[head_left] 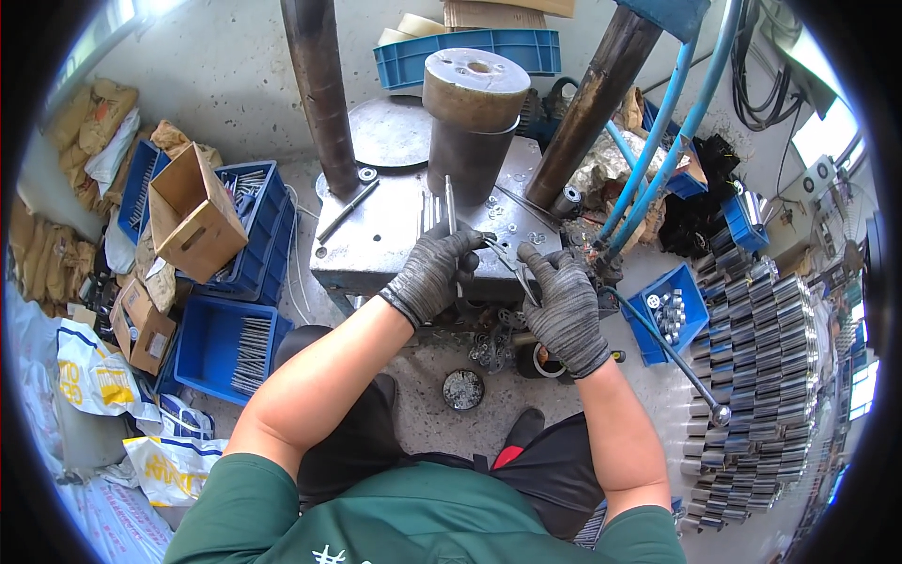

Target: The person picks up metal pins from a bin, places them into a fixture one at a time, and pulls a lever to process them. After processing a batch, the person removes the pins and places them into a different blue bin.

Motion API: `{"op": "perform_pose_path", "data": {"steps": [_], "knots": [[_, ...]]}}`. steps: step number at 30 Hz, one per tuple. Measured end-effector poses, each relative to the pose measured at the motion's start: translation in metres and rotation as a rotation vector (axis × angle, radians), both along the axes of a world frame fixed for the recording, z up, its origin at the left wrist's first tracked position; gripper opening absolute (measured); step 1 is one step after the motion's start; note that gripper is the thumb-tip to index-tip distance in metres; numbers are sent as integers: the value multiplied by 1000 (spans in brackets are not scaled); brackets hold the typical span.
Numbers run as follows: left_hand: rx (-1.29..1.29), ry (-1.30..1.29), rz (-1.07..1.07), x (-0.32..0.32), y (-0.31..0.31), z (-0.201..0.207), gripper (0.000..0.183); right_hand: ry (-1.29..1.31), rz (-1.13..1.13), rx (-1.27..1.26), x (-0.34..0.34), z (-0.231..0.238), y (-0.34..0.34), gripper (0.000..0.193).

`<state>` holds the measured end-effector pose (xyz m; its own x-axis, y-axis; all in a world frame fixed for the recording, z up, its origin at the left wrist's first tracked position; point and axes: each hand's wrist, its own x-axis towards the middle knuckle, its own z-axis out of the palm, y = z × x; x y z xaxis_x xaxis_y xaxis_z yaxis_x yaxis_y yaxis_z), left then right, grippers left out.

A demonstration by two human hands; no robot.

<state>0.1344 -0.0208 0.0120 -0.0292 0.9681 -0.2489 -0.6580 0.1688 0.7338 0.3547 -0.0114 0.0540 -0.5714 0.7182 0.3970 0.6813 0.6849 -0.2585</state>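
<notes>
Both my hands wear grey knit gloves and meet over the front edge of a steel press table [352, 254]. My left hand [432, 268] is closed around a thin metal rod [449, 202], which stands nearly upright. In my right hand [566, 310] is a pair of pliers [512, 265], jaws pointing toward my left fingers. Whether the jaws grip anything is too small to tell. Several more rods [428, 211] stand just behind my left hand, and small metal rings [498, 226] lie scattered to the right of them. A thick steel cylinder [474, 141] rises behind.
Dark columns [319, 94] flank the cylinder. At left are a blue bin [202, 362] with rods and a cardboard box [197, 221]. At right, a blue bin [695, 315] holds small metal parts, beside a ball-ended lever [672, 355] and stacked metal cylinders [766, 367]. A round tin [463, 389] sits below.
</notes>
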Motion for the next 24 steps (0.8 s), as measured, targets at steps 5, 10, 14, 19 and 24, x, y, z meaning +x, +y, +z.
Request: {"op": "perform_pose_path", "data": {"steps": [5,10,14,19,24], "knots": [[-6,-2,23,-1,0,-4,20,-25,-10,26,-4,1,-1,67],[16,120,17,-2,1,-4,17,-61,-32,23,-1,-2,2,60],[56,388,-75,-9,-7,11,14,164,-60,-225,18,-10,14,53],[268,944,10,-11,-4,-5,21,341,-66,-508,25,18,11,57],[435,1218,-33,-8,-11,5,24,366,-55,-565,35,21,11,60]]}}
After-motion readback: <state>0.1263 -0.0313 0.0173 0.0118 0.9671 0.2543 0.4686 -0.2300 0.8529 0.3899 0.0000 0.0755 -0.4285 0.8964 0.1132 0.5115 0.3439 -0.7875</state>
